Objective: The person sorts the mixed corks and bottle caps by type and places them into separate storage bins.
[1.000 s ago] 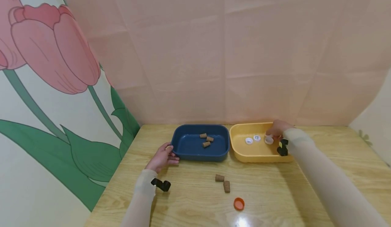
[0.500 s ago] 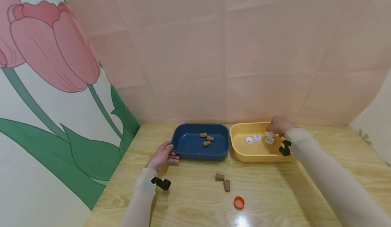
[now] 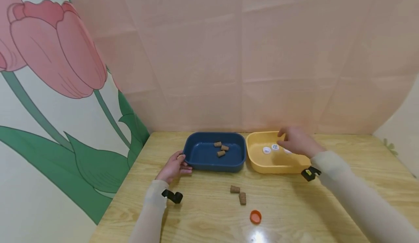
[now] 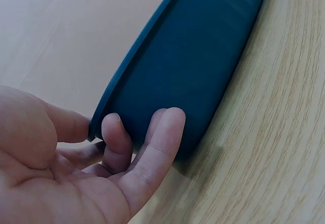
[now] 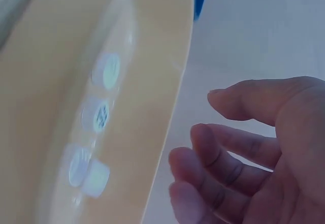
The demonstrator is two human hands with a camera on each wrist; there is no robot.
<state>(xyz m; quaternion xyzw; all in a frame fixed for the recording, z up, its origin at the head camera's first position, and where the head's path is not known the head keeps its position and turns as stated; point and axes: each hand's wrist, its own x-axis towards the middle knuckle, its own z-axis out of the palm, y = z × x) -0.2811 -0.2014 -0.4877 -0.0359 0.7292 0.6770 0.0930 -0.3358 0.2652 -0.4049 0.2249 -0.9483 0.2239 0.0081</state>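
Observation:
My left hand (image 3: 171,167) grips the near left corner of the blue tray (image 3: 214,168), thumb at the rim. In the left wrist view its fingers (image 4: 165,142) curl beside the tray's outer wall (image 4: 177,71). My right hand (image 3: 298,141) hovers over the right part of the yellow tray (image 3: 275,169), holding nothing. In the right wrist view its fingers are loosely bent and apart from the tray's edge. White bottle caps lie in the yellow tray: one plain cap (image 5: 105,70), one with dark print (image 5: 96,115), and two touching caps (image 5: 95,178). The hand partly hides them in the head view.
Three corks (image 3: 221,154) lie in the blue tray. Two more, an upper cork (image 3: 235,189) and a lower cork (image 3: 242,198), lie on the wooden table (image 3: 203,217) before the trays, near an orange cap (image 3: 255,217). A pink cloth (image 3: 209,61) hangs behind.
My right hand, earlier low in the yellow tray with a clear-white cap at its fingers, has let that cap go and lifted out above the tray. The left hand stays put.

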